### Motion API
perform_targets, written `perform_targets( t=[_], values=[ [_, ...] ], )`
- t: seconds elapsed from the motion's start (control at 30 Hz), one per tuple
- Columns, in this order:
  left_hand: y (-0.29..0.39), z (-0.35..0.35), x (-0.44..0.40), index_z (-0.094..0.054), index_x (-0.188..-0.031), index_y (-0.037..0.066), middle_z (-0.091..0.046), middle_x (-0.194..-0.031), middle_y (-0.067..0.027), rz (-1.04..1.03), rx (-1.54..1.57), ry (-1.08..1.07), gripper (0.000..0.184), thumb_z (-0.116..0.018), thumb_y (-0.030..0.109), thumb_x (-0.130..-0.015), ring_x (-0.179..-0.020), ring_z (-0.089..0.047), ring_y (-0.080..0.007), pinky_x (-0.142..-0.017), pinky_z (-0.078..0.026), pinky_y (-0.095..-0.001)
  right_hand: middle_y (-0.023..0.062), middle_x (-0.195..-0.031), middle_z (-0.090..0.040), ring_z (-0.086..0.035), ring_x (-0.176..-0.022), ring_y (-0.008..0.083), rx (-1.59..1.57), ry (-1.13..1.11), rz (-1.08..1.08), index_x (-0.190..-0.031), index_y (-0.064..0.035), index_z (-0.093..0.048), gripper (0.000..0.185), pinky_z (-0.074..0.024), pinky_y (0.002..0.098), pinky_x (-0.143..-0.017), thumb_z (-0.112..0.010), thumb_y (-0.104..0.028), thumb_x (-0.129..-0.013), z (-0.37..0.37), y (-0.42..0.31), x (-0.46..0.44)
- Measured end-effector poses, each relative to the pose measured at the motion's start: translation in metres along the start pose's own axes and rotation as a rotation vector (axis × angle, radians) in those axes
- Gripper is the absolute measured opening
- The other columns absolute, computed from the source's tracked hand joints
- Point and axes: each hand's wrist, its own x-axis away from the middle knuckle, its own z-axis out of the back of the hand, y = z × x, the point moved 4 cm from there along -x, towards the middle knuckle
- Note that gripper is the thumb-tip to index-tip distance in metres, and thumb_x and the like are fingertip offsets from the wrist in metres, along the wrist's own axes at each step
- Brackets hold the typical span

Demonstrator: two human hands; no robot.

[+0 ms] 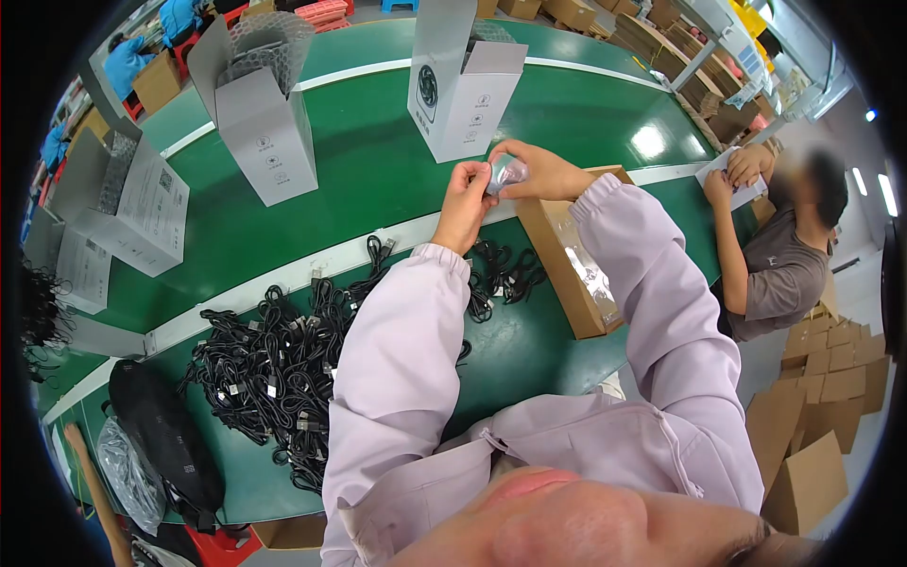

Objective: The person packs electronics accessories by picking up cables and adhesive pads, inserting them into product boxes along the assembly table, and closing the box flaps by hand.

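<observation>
Both of my hands meet over the far side of the bench around a small clear plastic bag (507,173), whose contents I cannot make out. My left hand (462,210) pinches the bag's left edge between thumb and fingers. From the right, my right hand (546,174) curls its fingers and thumb round the bag. Just beyond them stands an open white box (465,111) printed with a fan-like picture. Below my right forearm lies a long open cardboard box (557,269) with clear plastic bags inside. Bundled black cables (505,269) lie near my left wrist.
A large heap of black cables (274,364) covers the bench left of my left arm. More open white boxes (265,137) with bubble wrap stand on the green belt (364,142). A black bag (162,435) lies at left. A co-worker (784,246) sits at right.
</observation>
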Motion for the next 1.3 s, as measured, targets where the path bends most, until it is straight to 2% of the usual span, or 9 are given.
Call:
perform_targets(
  t=[0.1,0.23,0.3,0.43,0.6,0.7,0.97,1.23,1.3],
  values=[
    [0.002,0.0,0.004,-0.047,-0.1,0.01,-0.05,-0.087,-0.0009,0.025,-0.009,0.07,0.027,-0.052,0.033,-0.088,-0.078,-0.048,-0.009,-0.065,-0.039,-0.0238,0.0043,-0.088,-0.059,-0.056,-0.08,0.0107,0.037,-0.111,-0.065,-0.112,-0.0087,-0.043,0.043,-0.0449,0.0251,-0.073,-0.064,-0.005,-0.075,0.026,-0.02,0.004],
    [0.004,0.01,0.002,-0.048,-0.102,0.01,-0.051,-0.091,-0.0013,0.045,-0.194,0.133,0.036,-0.051,0.042,-0.086,-0.081,-0.047,-0.0091,-0.069,-0.039,-0.0254,0.0066,-0.098,-0.061,-0.058,-0.089,0.0135,-0.017,0.619,0.174,-0.113,-0.0075,-0.045,0.037,-0.0462,0.0273,-0.075,-0.059,-0.003,-0.079,0.118,-0.064,-0.018],
    [-0.001,0.007,0.001,-0.048,-0.101,0.011,-0.052,-0.091,-0.0008,0.114,-0.26,0.049,0.038,-0.051,0.045,-0.085,-0.081,-0.048,-0.009,-0.07,-0.038,-0.0255,0.0094,-0.072,-0.057,-0.055,-0.063,0.0167,0.237,0.883,0.23,-0.089,0.0007,-0.045,0.015,-0.0436,0.0288,-0.056,-0.054,-0.006,-0.079,0.147,-0.065,-0.042],
    [-0.002,0.005,0.006,-0.049,-0.1,0.012,-0.053,-0.091,-0.0004,0.154,-0.324,-0.002,0.038,-0.051,0.046,-0.084,-0.081,-0.047,-0.009,-0.07,-0.037,-0.0249,0.0069,-0.102,-0.059,-0.059,-0.092,0.0147,0.619,0.656,0.161,-0.113,-0.0058,-0.044,0.032,-0.0468,0.027,-0.075,-0.055,-0.005,-0.082,0.128,-0.059,-0.066],
    [0.0,0.008,0.001,-0.05,-0.098,0.012,-0.053,-0.09,0.0002,0.16,-0.374,-0.001,0.037,-0.052,0.046,-0.083,-0.08,-0.047,-0.0092,-0.07,-0.036,-0.0236,0.0071,-0.105,-0.057,-0.06,-0.093,0.015,0.279,0.685,0.189,-0.112,-0.0049,-0.045,0.028,-0.0463,0.0247,-0.075,-0.052,-0.006,-0.084,0.109,-0.042,-0.044],
    [-0.001,0.008,0.003,-0.05,-0.098,0.011,-0.053,-0.09,0.0,0.157,-0.389,-0.021,0.037,-0.052,0.045,-0.084,-0.08,-0.047,-0.0091,-0.07,-0.036,-0.0236,0.0078,-0.104,-0.055,-0.061,-0.092,0.0142,0.019,0.493,0.2,-0.111,-0.0056,-0.046,0.026,-0.0454,0.0226,-0.074,-0.051,-0.008,-0.086,0.101,-0.024,-0.038],
    [0.003,0.009,0.008,-0.05,-0.098,0.011,-0.053,-0.09,-0.0003,0.151,-0.404,-0.026,0.036,-0.053,0.044,-0.084,-0.08,-0.047,-0.0091,-0.07,-0.037,-0.024,0.0058,-0.105,-0.055,-0.06,-0.084,0.0156,0.569,0.214,0.201,-0.111,-0.0072,-0.047,0.032,-0.045,0.0275,-0.073,-0.048,-0.001,-0.079,0.118,-0.025,-0.07],
    [0.007,0.014,0.005,-0.05,-0.098,0.011,-0.053,-0.09,-0.0004,0.142,-0.402,-0.021,0.036,-0.052,0.044,-0.084,-0.08,-0.047,-0.009,-0.07,-0.038,-0.0239,0.007,-0.101,-0.06,-0.055,-0.088,0.017,0.584,0.513,-0.084,-0.102,-0.007,-0.056,0.025,-0.043,0.0285,-0.076,-0.047,-0.003,-0.079,0.115,-0.043,-0.074],
    [0.007,0.016,0.005,-0.05,-0.098,0.011,-0.053,-0.09,-0.0004,0.14,-0.402,-0.018,0.036,-0.052,0.044,-0.084,-0.08,-0.048,-0.0089,-0.07,-0.038,-0.0239,0.0072,-0.1,-0.06,-0.055,-0.089,0.0179,0.576,0.448,-0.084,-0.103,-0.007,-0.056,0.026,-0.0429,0.0284,-0.077,-0.047,-0.004,-0.079,0.115,-0.047,-0.076]
  ],
)
